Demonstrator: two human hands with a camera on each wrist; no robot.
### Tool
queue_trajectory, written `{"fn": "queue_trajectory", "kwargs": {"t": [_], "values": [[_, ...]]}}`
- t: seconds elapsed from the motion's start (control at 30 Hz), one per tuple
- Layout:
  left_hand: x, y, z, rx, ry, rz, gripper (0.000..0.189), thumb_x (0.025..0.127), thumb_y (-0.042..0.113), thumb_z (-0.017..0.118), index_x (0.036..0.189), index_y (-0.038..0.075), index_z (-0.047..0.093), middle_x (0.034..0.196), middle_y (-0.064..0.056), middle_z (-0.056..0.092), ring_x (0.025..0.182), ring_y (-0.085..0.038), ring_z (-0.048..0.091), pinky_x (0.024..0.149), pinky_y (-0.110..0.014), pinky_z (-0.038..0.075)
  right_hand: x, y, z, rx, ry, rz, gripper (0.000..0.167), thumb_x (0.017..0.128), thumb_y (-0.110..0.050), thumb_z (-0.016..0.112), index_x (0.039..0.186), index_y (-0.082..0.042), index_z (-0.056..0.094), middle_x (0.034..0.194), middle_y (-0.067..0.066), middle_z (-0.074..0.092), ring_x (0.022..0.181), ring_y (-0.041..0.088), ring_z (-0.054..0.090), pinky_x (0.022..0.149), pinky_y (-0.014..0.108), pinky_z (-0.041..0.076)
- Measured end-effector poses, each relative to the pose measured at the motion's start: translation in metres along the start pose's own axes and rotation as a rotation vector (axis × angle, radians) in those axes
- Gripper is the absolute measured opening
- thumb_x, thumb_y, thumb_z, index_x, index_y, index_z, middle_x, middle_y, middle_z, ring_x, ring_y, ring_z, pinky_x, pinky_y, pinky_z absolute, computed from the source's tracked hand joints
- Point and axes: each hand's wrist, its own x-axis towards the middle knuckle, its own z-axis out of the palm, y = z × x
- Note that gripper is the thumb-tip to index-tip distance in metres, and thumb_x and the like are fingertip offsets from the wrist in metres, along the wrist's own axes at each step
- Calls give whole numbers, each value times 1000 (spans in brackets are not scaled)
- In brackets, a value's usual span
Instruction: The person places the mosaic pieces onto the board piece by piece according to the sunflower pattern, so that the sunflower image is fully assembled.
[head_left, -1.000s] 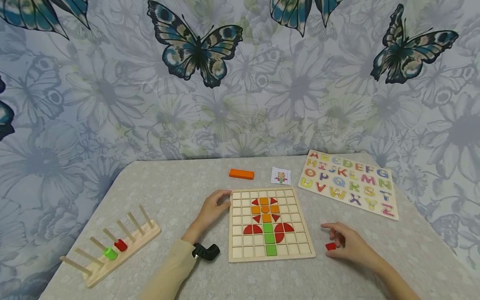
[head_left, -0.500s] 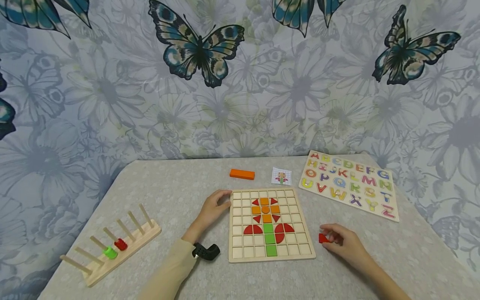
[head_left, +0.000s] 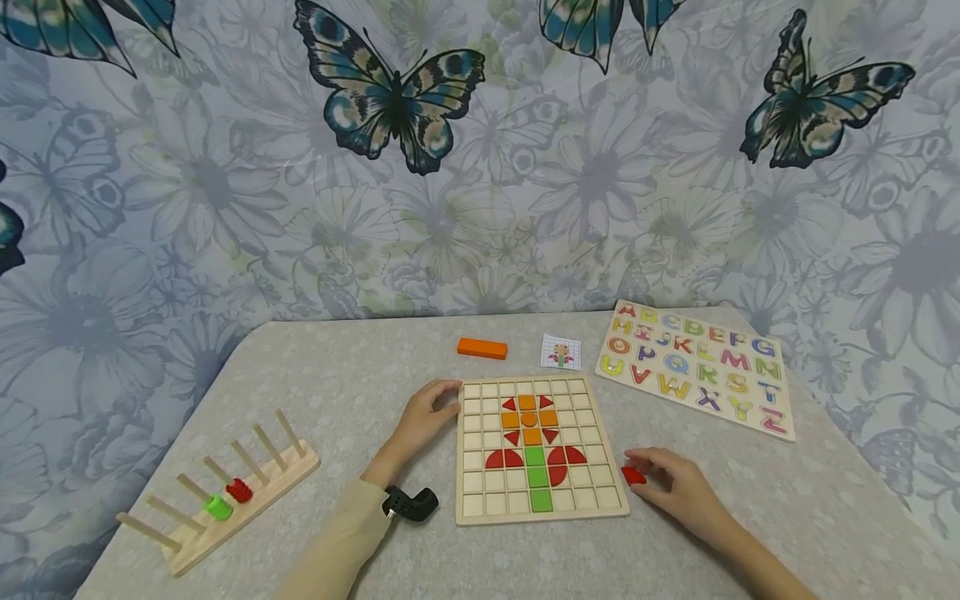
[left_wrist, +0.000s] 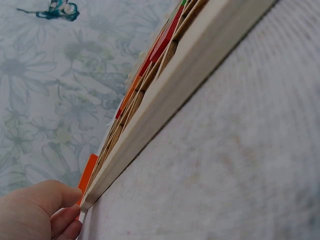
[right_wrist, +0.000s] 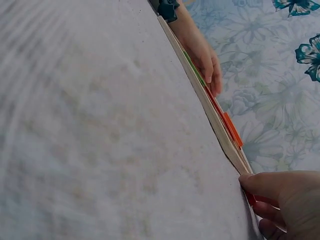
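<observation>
A wooden grid board [head_left: 480, 505] lies in the middle of the table, with orange, red and green tiles forming a flower-like pattern in its cells. My left hand [head_left: 423, 419] holds the board's far left corner; in the left wrist view its thumb and fingers [left_wrist: 65, 192] meet that corner. To the right of the board, my right hand [head_left: 678, 487] pinches a red tile with a curved edge [head_left: 633, 475] between thumb and fingers. The tile is just off the board's right edge. In the right wrist view the fingers mostly cover this red tile [right_wrist: 251, 198].
Behind the board are an orange block [head_left: 482, 348] and a small pattern card [head_left: 561, 352]. An alphabet board [head_left: 697, 367] lies at the back right. A wooden peg stand [head_left: 247, 507] with a green and a red piece stands on the left. A patterned wall [head_left: 480, 250] rises behind.
My right hand has moved left toward the board, carrying the red tile, which has turned in its fingers. My left hand has stayed at the board's corner.
</observation>
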Motion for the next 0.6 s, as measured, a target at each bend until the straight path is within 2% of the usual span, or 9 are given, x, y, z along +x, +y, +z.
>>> {"fn": "queue_trajectory", "kwargs": {"t": [0.17, 0.3, 0.4, 0.47, 0.6], "values": [[2, -2, 1, 1, 0, 4, 36, 90, 12, 64, 126, 8, 60, 131, -8, 59, 130, -25, 49, 111, -43, 39, 1, -2, 7, -18, 62, -53, 31, 73, 1, 76, 103, -4, 68, 84, -2, 68, 72, -4, 56, 59, 16, 48], [1, -2, 1, 3, 2, 6, 37, 90, 12, 64, 126, 8, 60, 131, -9, 59, 130, -26, 49, 110, -44, 40, 2, -5, 7, -58, 149, 20, 28, 73, 8, 73, 100, 2, 67, 75, -1, 64, 65, -8, 48, 52, 15, 45], [0, -1, 1, 5, 4, 7, 37, 90, 12, 64, 126, 8, 60, 131, -9, 59, 130, -26, 49, 111, -44, 39, 1, -4, 5, -59, 209, 87, 29, 71, 9, 74, 98, 3, 67, 77, 1, 64, 64, -7, 46, 50, 14, 42], [0, -1, 1, 4, 6, 7, 37, 89, 11, 64, 126, 8, 60, 131, -9, 59, 130, -26, 49, 111, -44, 39, 0, -3, 4, -54, 212, 106, 31, 70, 8, 76, 99, 2, 67, 81, 3, 65, 67, -5, 47, 53, 14, 43], [0, 0, 0, 1, 10, 4, 37, 89, 11, 65, 125, 7, 61, 130, -9, 59, 129, -27, 50, 111, -45, 39, 0, -1, 4, -39, 147, 67, 37, 68, 3, 79, 103, -1, 67, 88, 4, 68, 74, 0, 53, 59, 16, 47]]}}
